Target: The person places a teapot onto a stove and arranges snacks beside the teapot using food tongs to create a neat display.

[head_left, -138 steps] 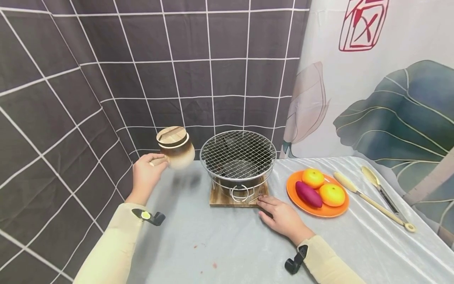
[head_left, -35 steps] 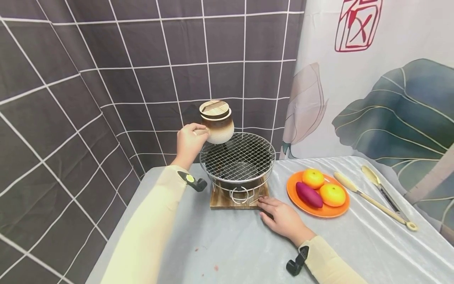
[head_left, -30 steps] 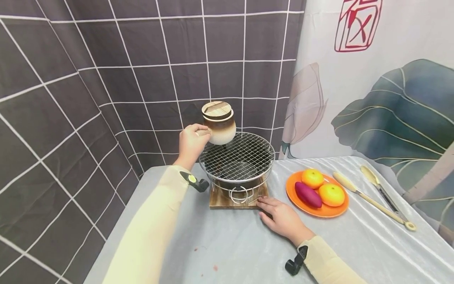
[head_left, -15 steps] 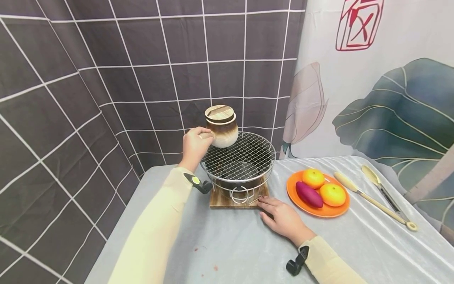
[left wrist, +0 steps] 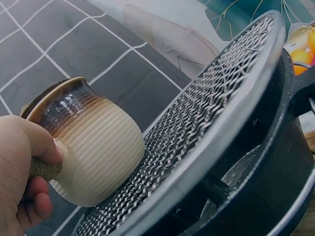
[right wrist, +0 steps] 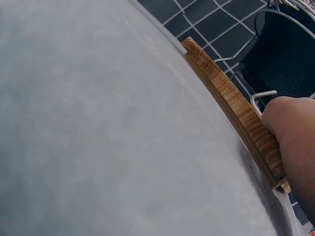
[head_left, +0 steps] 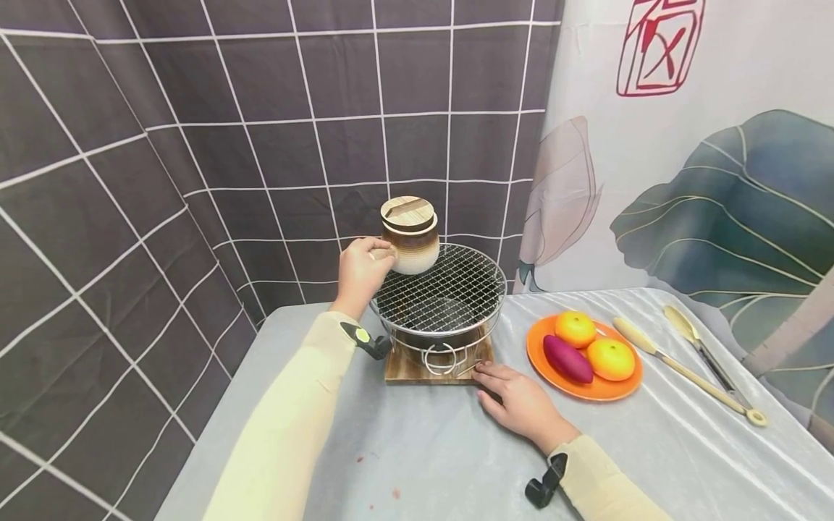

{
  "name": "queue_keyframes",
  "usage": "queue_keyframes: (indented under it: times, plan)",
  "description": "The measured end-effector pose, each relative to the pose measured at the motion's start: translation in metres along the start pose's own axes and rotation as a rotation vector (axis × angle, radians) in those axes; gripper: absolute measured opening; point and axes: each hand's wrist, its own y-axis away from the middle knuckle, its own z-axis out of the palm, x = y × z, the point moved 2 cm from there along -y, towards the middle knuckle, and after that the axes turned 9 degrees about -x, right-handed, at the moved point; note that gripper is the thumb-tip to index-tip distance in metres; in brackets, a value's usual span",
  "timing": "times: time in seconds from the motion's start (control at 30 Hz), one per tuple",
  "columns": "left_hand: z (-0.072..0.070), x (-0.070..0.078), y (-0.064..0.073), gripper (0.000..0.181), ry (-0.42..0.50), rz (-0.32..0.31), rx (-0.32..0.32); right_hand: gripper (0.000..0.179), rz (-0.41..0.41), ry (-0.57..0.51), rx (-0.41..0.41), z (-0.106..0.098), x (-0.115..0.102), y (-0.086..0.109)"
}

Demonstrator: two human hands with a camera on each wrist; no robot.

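My left hand (head_left: 365, 271) grips the rope-wrapped side handle (left wrist: 45, 168) of a small ribbed ceramic teapot (left wrist: 98, 147), brown above and cream below, with a round wooden lid (head_left: 407, 211). In the head view the pot overlaps the back left of a round wire grill mesh (head_left: 449, 289); in the left wrist view its base is right at the mesh. Under the mesh is a dark stove bowl (left wrist: 256, 196) in a wire frame, on a square wooden board (head_left: 410, 369). My right hand (head_left: 521, 405) rests its straight fingers on the board's front right corner.
Right of the stove, an orange plate (head_left: 544, 373) holds two oranges (head_left: 610, 359) and a purple sweet potato (head_left: 567, 358). Beyond it lie a long-handled wooden tool (head_left: 684, 373) and tongs (head_left: 706, 354). A dark gridded curtain (head_left: 339, 145) stands behind the table.
The teapot has gone from left of the stove to over the mesh, then slowly lower and a little rightward in my left hand. My right hand has stayed at the board.
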Motion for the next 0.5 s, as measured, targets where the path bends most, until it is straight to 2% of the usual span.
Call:
queue_keyframes:
  times: [0.5]
  plan:
    - [0.0016, 0.0017, 0.0033, 0.020, -0.007, 0.001, 0.014, 0.037, 0.002, -0.009, 0.014, 0.0006, 0.0010, 0.0000]
